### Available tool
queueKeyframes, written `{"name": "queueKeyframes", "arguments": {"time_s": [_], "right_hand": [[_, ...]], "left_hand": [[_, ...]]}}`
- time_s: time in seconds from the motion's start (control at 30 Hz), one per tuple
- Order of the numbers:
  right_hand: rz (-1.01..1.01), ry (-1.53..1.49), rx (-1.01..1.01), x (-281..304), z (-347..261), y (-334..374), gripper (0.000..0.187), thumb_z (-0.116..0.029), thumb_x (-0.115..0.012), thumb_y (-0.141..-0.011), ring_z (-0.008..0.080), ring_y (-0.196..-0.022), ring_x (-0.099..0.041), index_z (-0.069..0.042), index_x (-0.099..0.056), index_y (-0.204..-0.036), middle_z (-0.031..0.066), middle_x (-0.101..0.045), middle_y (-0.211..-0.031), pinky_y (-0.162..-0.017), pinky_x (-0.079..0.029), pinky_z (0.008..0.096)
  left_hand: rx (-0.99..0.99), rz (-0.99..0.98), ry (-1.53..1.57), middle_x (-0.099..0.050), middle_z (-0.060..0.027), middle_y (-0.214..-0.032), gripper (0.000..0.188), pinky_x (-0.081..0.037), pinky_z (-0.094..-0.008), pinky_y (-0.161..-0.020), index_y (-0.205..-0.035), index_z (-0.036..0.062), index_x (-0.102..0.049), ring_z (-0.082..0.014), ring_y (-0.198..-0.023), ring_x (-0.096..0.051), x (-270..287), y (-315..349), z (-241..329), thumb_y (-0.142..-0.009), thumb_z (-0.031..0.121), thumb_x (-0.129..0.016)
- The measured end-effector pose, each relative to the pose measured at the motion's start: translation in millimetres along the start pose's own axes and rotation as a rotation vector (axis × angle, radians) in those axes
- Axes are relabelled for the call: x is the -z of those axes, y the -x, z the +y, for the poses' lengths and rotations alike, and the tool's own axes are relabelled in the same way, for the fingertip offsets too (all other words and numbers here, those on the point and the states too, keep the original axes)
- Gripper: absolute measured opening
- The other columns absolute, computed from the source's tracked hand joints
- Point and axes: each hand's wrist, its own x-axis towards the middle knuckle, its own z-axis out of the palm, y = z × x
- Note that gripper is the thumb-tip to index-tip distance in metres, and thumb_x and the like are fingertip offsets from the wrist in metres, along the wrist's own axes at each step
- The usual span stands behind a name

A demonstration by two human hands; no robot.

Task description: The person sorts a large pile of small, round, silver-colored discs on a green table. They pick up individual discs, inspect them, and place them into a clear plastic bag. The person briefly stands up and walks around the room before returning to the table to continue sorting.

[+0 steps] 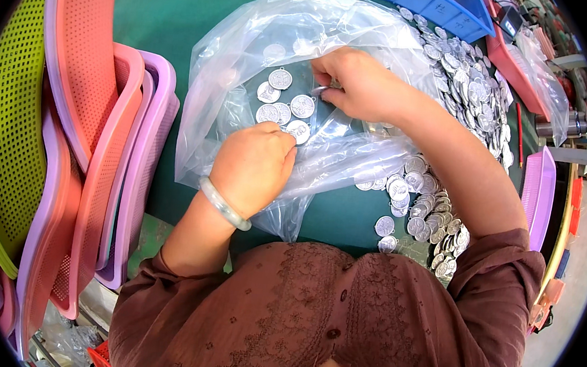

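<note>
A large see-through plastic bag (250,28) lies spread on the green table. Several round silver medals with small loops, such as this medal (302,106), rest on it between my hands. My left hand (253,156), with a pale bangle at its wrist, is closed, its knuckles up and its fingertips hidden beside the lowest medals. My right hand (360,85) reaches over the bag; its thumb and forefinger pinch a silver medal (320,90) seen nearly edge-on. The medals near the bag's far side look hazy through the plastic.
A big heap of silver medals (470,90) covers the table's right side, and a smaller pile (433,208) lies nearer me. Stacked pink, purple and green perforated baskets (86,64) stand at the left. A blue bin (428,8) and a pink tray (519,77) sit at the back right.
</note>
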Motion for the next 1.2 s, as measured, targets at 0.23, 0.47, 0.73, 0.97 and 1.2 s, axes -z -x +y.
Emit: {"name": "queueKeyframes", "arguments": {"time_s": [0.23, 0.47, 0.73, 0.97, 1.2], "right_hand": [[-0.053, -0.053, 0.248, 14.8, 4.5, 11.2, 0.014, 0.004, -0.054, -0.064, 0.0310, -0.072, -0.052, -0.001, -0.049, -0.076, 0.0127, -0.052, -0.071, -0.064, -0.043, 0.0363], [0.078, 0.035, 0.035, 11.1, 9.9, 5.2, 0.019, 0.003, -0.049, -0.071, 0.0314, -0.080, -0.056, 0.001, -0.057, -0.088, 0.0152, -0.059, -0.084, -0.071, -0.045, 0.0358], [0.044, 0.065, -0.122, 16.9, 1.9, 0.6, 0.022, -0.002, -0.048, -0.077, 0.0304, -0.082, -0.057, -0.002, -0.059, -0.096, 0.0162, -0.060, -0.089, -0.074, -0.045, 0.0341], [-0.078, 0.034, -0.015, 9.8, -10.1, -5.6, 0.020, -0.009, -0.059, -0.070, 0.0302, -0.082, -0.056, -0.002, -0.061, -0.089, 0.0144, -0.058, -0.086, -0.074, -0.045, 0.0351], [-0.118, 0.007, -0.024, -6.5, -17.8, -11.4, 0.022, -0.006, -0.062, -0.061, 0.0309, -0.085, -0.054, -0.003, -0.057, -0.083, 0.0134, -0.055, -0.083, -0.072, -0.043, 0.0367]], "left_hand": [[-0.002, -0.011, 0.003, -0.055, -0.0118, -0.066, 0.009, -0.044, -0.0356, -0.058, -0.074, 0.0011, -0.061, -0.0286, -0.064, -0.055, -0.2, 0.2, -0.5, -0.069, 0.006, -0.056], [0.015, -0.017, -0.012, -0.055, -0.0119, -0.066, 0.008, -0.044, -0.0365, -0.059, -0.073, 0.0012, -0.061, -0.0292, -0.064, -0.055, -1.5, 0.3, -0.6, -0.069, 0.006, -0.056], [0.012, -0.015, -0.014, -0.054, -0.0119, -0.066, 0.007, -0.043, -0.0372, -0.059, -0.072, 0.0013, -0.060, -0.0297, -0.065, -0.054, -1.9, 0.6, 0.3, -0.069, 0.007, -0.056], [-0.009, -0.023, -0.055, -0.054, -0.0116, -0.067, 0.009, -0.044, -0.0370, -0.058, -0.075, 0.0020, -0.060, -0.0295, -0.065, -0.054, -3.4, 1.6, -0.6, -0.069, 0.008, -0.056], [-0.085, -0.043, -0.140, -0.053, -0.0095, -0.070, 0.015, -0.044, -0.0359, -0.058, -0.083, 0.0024, -0.060, -0.0279, -0.066, -0.055, -3.1, 6.2, 0.6, -0.069, 0.009, -0.058]]}}
